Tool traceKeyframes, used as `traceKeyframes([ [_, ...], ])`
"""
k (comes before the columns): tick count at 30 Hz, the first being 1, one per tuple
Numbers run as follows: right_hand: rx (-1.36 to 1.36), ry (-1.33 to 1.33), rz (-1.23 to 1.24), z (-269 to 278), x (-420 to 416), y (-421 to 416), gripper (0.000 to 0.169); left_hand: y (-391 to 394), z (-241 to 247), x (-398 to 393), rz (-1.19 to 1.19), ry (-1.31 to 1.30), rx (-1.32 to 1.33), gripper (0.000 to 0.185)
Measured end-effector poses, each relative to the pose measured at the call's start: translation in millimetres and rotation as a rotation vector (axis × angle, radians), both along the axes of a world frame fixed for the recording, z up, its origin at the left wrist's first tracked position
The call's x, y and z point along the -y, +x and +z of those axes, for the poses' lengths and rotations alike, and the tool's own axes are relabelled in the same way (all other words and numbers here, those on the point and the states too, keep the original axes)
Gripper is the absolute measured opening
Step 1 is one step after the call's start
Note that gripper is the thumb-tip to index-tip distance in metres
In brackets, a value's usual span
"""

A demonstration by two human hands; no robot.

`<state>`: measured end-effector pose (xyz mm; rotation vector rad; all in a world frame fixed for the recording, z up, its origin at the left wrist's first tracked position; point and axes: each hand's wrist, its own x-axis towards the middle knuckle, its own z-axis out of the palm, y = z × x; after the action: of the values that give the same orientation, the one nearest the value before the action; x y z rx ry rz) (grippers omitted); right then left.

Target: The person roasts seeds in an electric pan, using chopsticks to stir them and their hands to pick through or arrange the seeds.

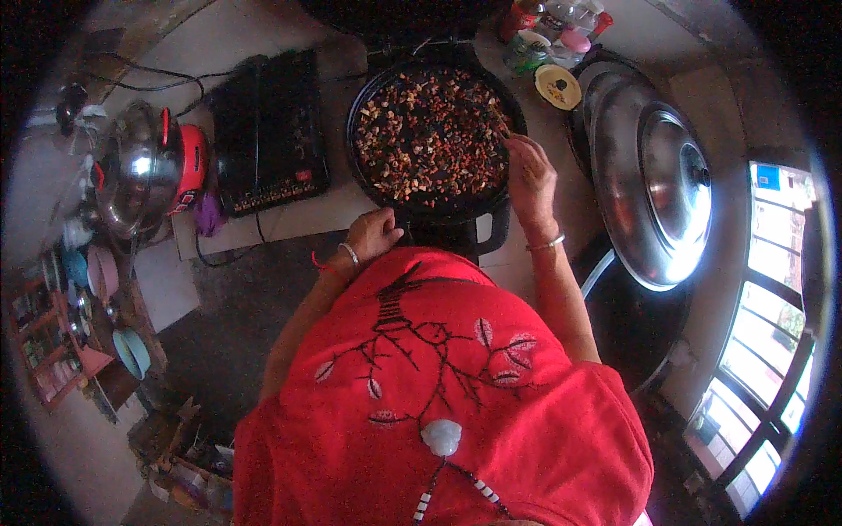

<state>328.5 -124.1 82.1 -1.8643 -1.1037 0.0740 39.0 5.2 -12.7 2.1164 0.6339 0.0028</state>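
Observation:
A round black pan [437, 210] stands before me, its bottom covered with small chopped pieces of food [421, 141] in red, orange and pale tones. My right hand [531, 174] is at the pan's right rim, its fingers closed on a thin wooden stick or chopsticks [498, 118] whose far end reaches in among the pieces. Near the pan's lower left edge, my left hand [375, 233] is loosely curled, with nothing seen in it; whether it touches the pan or counter cannot be told.
A black induction cooktop [270, 138] with cables lies left of the pan, beside a red appliance [191, 164] and a shiny metal lid [141, 164]. To the right are a large metal lid [648, 177], a yellow lid [558, 87] and several jars [556, 33]. A barred window [766, 302] is at far right.

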Motion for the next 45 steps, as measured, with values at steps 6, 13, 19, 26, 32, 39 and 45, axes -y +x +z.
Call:
traceKeyframes([
  [6,-0.073,0.079,0.153,-17.2,-44.1,-15.4,0.018,-1.1,-1.9,0.3,0.004,-0.005,-0.012,0.03],
  [13,-0.192,0.036,0.413,-12.1,-39.9,-46.8,0.014,-0.9,4.9,-0.8,-0.011,-0.02,-0.008,0.034],
  [19,-0.12,-0.06,0.437,8.3,9.7,-42.3,0.011,-0.5,1.7,-1.2,-0.025,-0.001,-0.041,0.034],
  [26,-0.105,-0.046,0.117,7.6,23.4,-12.6,0.015,-0.5,0.5,1.0,0.001,-0.003,0.003,0.033],
  [32,-0.152,-0.061,0.244,7.3,3.7,-37.8,0.016,0.3,2.8,-3.7,-0.023,-0.022,-0.043,0.033],
  [39,-0.289,-0.021,0.572,4.8,-9.5,-80.5,0.014,3.8,7.8,-0.6,0.022,-0.039,-0.054,0.03],
  [45,-0.269,-0.035,0.378,4.6,-17.4,-50.9,0.014,3.8,15.5,-2.8,-0.008,-0.071,-0.067,0.03],
])
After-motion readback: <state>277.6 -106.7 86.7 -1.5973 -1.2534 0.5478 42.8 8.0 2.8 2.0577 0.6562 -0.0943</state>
